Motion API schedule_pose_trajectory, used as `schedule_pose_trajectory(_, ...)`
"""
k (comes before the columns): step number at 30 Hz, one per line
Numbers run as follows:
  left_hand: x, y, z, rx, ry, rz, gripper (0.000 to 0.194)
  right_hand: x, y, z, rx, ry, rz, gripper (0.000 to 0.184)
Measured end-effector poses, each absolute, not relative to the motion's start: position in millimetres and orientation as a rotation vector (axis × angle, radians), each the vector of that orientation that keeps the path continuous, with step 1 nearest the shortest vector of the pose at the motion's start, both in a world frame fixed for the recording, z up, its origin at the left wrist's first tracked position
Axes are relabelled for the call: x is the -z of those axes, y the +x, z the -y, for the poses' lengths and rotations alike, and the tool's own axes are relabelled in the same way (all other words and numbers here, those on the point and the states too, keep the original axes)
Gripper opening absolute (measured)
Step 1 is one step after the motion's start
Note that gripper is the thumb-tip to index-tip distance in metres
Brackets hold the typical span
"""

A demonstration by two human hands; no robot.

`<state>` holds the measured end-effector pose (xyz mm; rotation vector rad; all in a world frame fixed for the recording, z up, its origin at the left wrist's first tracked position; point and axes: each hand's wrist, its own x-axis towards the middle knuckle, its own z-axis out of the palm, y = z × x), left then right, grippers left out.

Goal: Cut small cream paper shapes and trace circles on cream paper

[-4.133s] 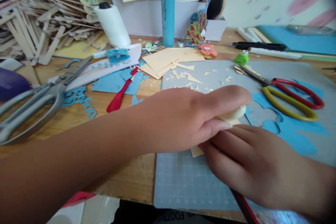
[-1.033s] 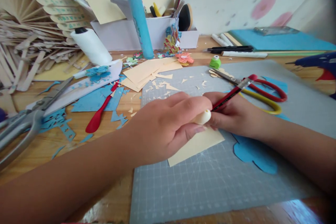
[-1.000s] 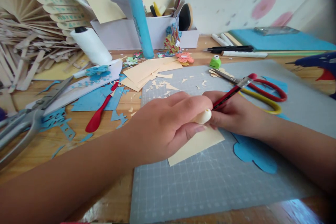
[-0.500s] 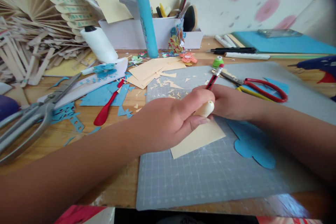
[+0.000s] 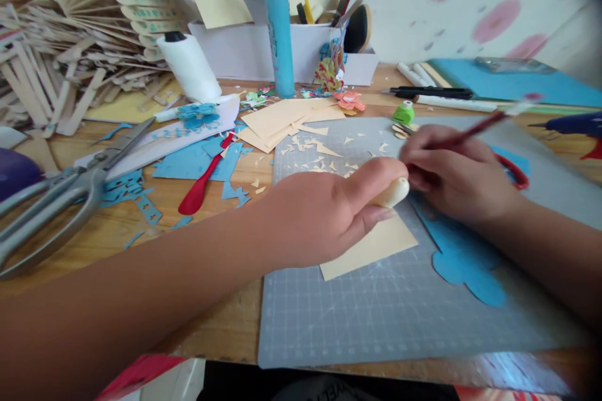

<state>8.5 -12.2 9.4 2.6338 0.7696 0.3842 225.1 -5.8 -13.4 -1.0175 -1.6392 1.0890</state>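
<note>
My left hand [image 5: 324, 216] is closed around a smooth cream-coloured rounded piece [image 5: 394, 194], its end showing past the thumb; the rest is hidden in the palm. Beneath this hand a cream sheet of paper [image 5: 371, 250] lies on the grey cutting mat [image 5: 320, 326]. Just to the right, my right hand [image 5: 456, 175] grips a dark red pencil [image 5: 477, 128], whose eraser end points up and right and is blurred. Under the right forearm is a blue paper cutout [image 5: 465, 269] with rounded lobes.
Large metal scissors [image 5: 84, 197], a red spatula [image 5: 202, 188] and blue paper scraps [image 5: 188, 160] are at the left. Red-handled scissors [image 5: 515, 172] lie partly behind my right hand. A blue glue bottle [image 5: 278, 31] stands at the back. A blue glue gun [image 5: 574, 125] is at the right.
My right hand has moved right, away from the left hand, and the pencil has swung from steep to a flatter slant. My left hand still holds the cream piece. The view has shifted slightly.
</note>
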Motion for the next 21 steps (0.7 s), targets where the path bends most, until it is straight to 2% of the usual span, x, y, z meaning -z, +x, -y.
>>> schedule_pose_trajectory(3,-10,9,13,-0.37,2.639,-0.771,0.027,11,242,30,-0.783,-0.867,1.818,0.013)
schedule_pose_trajectory(6,-10,9,13,-0.418,2.655,-0.75,0.022,5,246,42,-0.673,-0.787,2.186,0.015)
schedule_pose_trajectory(21,-7,10,9,-0.466,2.509,-0.717,0.018,11,239,28,-0.602,-0.868,2.029,0.012)
